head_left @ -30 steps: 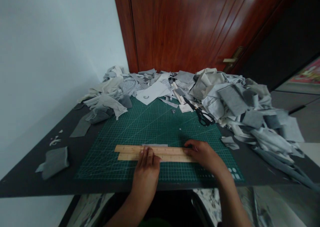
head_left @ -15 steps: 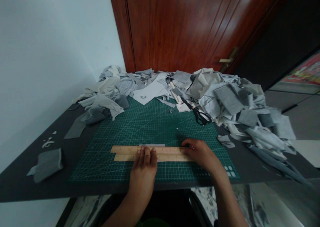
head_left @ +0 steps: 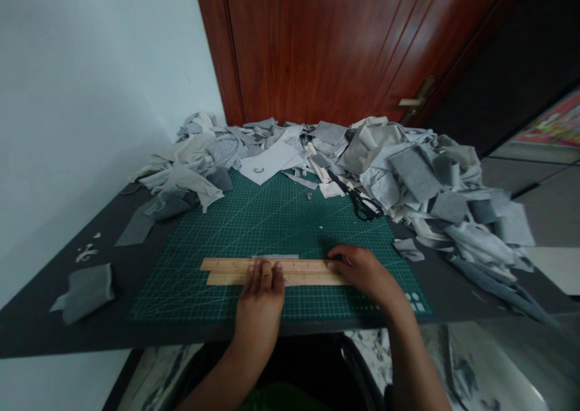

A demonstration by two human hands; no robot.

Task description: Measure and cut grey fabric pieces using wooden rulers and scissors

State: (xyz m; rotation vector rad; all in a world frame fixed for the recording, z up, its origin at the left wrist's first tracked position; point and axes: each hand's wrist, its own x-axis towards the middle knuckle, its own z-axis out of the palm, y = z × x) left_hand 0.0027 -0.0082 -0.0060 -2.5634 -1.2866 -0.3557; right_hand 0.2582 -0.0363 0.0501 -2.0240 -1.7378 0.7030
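Note:
Two wooden rulers point(head_left: 226, 264) lie lengthwise, one against the other, on the green cutting mat point(head_left: 217, 226). My left hand point(head_left: 260, 296) presses down on them near the middle, its fingers stretched flat across the wood. At the rulers' right end, my right hand point(head_left: 362, 272) is closed, thumb and forefinger curled at the wood. A thin strip of pale grey fabric point(head_left: 287, 256) peeks out along the far ruler's upper edge; the rest of it is hidden under the rulers.
Black-handled scissors point(head_left: 365, 207) lie toward the mat's back right. Heaped fabric scraps point(head_left: 417, 175) line the right and back, with another pile point(head_left: 181, 178) at left. A folded grey cloth point(head_left: 88, 293) rests on the dark table's left side. Behind stands a wooden door point(head_left: 312, 48).
The camera view has shifted slightly, so everything on the table sits a little higher. Both hands and the rulers keep nearly the same places on the mat.

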